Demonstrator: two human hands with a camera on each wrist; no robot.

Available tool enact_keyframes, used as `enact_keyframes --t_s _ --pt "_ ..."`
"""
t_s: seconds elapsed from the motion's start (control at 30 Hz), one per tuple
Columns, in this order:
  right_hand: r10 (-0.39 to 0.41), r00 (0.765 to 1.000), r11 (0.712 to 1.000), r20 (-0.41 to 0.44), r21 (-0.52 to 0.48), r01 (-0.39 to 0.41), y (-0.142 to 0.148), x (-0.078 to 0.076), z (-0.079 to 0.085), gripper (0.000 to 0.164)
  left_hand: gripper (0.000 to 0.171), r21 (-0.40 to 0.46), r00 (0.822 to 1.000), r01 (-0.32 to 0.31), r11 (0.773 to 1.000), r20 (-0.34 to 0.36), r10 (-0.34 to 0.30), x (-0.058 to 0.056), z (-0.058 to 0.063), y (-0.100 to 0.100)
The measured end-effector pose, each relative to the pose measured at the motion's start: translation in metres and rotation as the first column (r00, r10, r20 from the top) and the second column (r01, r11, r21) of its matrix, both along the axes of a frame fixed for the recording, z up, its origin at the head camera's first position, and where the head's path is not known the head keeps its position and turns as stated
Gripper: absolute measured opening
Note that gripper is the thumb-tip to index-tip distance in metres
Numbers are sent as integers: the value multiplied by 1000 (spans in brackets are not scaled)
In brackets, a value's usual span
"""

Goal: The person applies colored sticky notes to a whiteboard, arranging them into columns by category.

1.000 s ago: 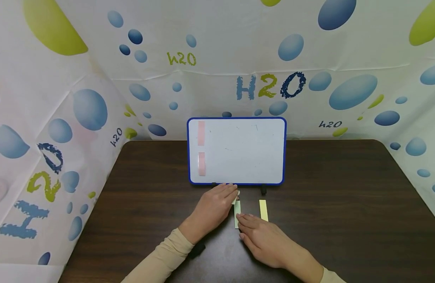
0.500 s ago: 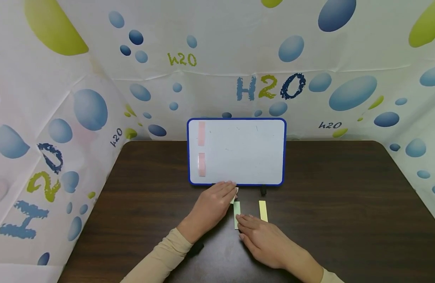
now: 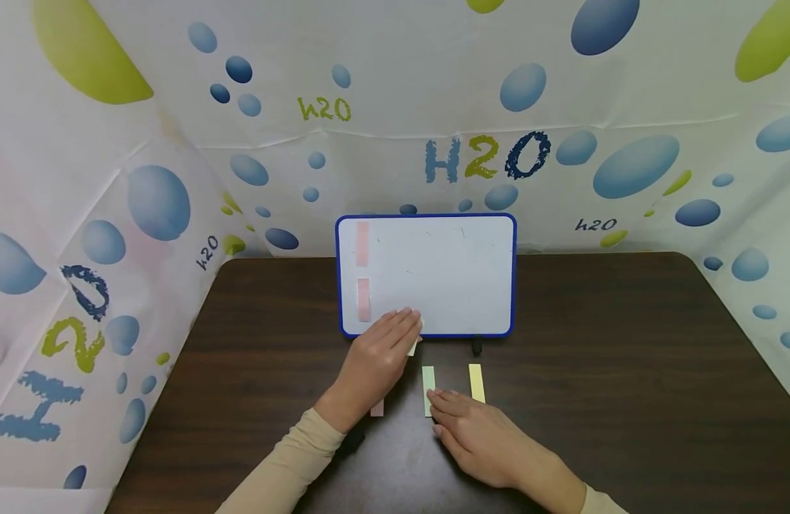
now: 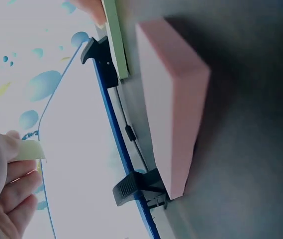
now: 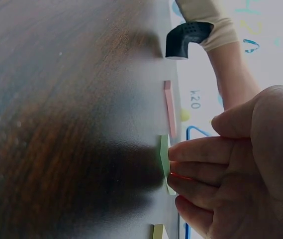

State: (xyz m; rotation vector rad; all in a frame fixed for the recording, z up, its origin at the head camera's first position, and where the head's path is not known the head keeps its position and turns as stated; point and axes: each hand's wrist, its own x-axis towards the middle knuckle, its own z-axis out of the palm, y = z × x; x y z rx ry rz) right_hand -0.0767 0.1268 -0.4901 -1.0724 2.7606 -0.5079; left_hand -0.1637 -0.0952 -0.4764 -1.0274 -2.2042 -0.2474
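My left hand (image 3: pixel 376 360) pinches a pale green sticky note (image 4: pixel 30 150) between thumb and fingers, in front of the whiteboard's (image 3: pixel 459 278) lower edge. The fingertips of my right hand (image 3: pixel 478 435) touch the side of a green sticky-note pad (image 3: pixel 428 382) on the table, its fingers fairly straight. A pink pad (image 4: pixel 176 99) lies beneath the left hand, mostly hidden by it in the head view. Right of the green pad is a yellow pad (image 3: pixel 476 380), partly covered by my right hand. Two pink sticky notes (image 3: pixel 363 300) are on the board's left side, one above the other.
The blue-framed board leans upright on black clip-like supports (image 4: pixel 139 188) at the middle of the dark wooden table (image 3: pixel 613 371). Behind and beside the table hangs a white patterned curtain (image 3: pixel 395 43).
My left hand has moved forward and slightly left, from the green pad up to the board's lower edge, with the sticky note. The pink pad has come into view. My right hand stays at the green pad.
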Motion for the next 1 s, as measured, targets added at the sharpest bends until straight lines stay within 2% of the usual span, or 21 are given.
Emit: enact_keyframes --t_s 0.2,0.4,0.8,1.0 --pt "2 1000 1000 4 -4 -2 0 -1 0 44 41 30 999 -17 999 -41 18 -6 6 -1" --pt "-1 1000 1000 11 0 1 0 -1 1 45 35 66 995 -32 997 -89 38 -17 12 -2" --pt "-8 1000 1000 19 12 7 0 0 1 45 31 107 981 -46 993 -185 66 -38 11 -6" --pt "-9 999 1000 35 17 8 1 0 2 46 32 114 972 -83 990 -211 106 -48 14 -6"
